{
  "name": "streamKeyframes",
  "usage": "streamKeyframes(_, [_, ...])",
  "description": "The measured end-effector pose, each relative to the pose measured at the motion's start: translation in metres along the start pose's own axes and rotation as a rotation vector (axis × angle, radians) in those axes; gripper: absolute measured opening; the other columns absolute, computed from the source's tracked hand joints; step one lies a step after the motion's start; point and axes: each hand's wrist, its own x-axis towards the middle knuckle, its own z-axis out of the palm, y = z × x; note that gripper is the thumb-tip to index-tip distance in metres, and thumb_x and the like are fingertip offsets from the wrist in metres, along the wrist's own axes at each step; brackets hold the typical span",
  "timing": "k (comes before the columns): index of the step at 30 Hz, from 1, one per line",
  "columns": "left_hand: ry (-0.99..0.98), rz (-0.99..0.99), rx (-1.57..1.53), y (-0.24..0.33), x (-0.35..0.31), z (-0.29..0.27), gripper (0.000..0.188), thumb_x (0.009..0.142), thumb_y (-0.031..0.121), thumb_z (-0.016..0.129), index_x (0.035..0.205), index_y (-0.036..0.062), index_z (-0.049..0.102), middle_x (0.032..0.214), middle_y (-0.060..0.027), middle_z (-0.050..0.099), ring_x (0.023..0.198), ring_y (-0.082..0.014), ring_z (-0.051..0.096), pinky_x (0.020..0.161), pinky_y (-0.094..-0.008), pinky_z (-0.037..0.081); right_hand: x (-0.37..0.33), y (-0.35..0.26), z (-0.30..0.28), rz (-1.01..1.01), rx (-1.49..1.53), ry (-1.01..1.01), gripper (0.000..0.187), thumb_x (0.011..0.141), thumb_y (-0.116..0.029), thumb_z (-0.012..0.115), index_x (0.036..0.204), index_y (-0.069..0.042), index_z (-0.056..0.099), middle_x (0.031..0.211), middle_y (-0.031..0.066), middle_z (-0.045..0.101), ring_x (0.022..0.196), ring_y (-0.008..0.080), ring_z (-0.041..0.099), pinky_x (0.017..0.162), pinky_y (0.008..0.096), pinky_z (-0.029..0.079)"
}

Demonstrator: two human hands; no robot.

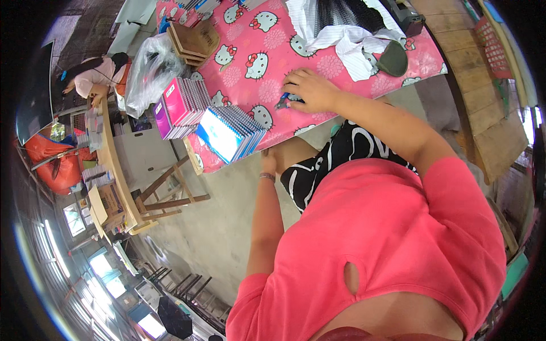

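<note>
My right hand (311, 91) rests on the pink cat-patterned tablecloth (239, 85), its fingers curled round a small blue-and-dark hand tool (282, 102) that looks like pliers. Much of that tool is hidden under the palm. My left hand (269, 163) hangs beside my leg just below the table edge, and its fingers are mostly out of sight. Left of the tool, near the table's corner, stand a row of blue-and-white spiral notebooks (230, 133) and a row of pink and purple spiral notebooks (185, 105). Neither hand touches the notebooks.
Behind the notebooks lie a clear plastic bag (153, 71) and brown wooden boards (193, 42). White striped cloth (352, 51) and a dark green oval item (393, 59) lie at the far right. Another person (99, 77) bends over a wooden table (116, 182) on the left.
</note>
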Motion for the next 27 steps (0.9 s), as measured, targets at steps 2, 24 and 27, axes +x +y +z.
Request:
streamKeyframes(2, [0.027,-0.251,-0.024,0.004,0.01,0.006,0.052,0.1,0.041,0.045,0.137,0.0048,0.047,0.132,-0.0115,0.056,0.122,-0.0281,0.052,0.103,-0.0394,0.041,-0.004,0.007,0.001,0.022,-0.018,-0.018,0.042,0.078,-0.03,0.066,0.114,-0.008,0.06,0.119,0.0122,0.056,0.117,0.0314,0.049,0.103,0.0446,0.037])
streamKeyframes(24, [-0.115,-0.515,-0.832,-0.026,-0.021,0.021,0.061,0.097,0.055,0.042,0.132,0.0067,0.051,0.127,-0.0114,0.058,0.113,-0.028,0.058,0.095,-0.0441,0.048,0.005,-0.001,-0.007,0.016,-0.06,-0.07,0.051,0.072,-0.035,0.072,0.113,-0.008,0.057,0.117,0.0125,0.052,0.116,0.0322,0.047,0.103,0.0456,0.036])
streamKeyframes(27, [0.068,-0.287,-0.471,0.018,-0.05,0.0,0.044,0.1,0.036,0.04,0.124,0.0028,0.056,0.12,-0.0114,0.06,0.1,-0.0214,0.06,0.084,-0.0364,0.049,-0.001,0.008,-0.004,0.01,-0.101,-0.008,0.048,0.072,-0.038,0.07,0.106,-0.007,0.059,0.113,0.012,0.055,0.113,0.0314,0.049,0.103,0.0453,0.037])
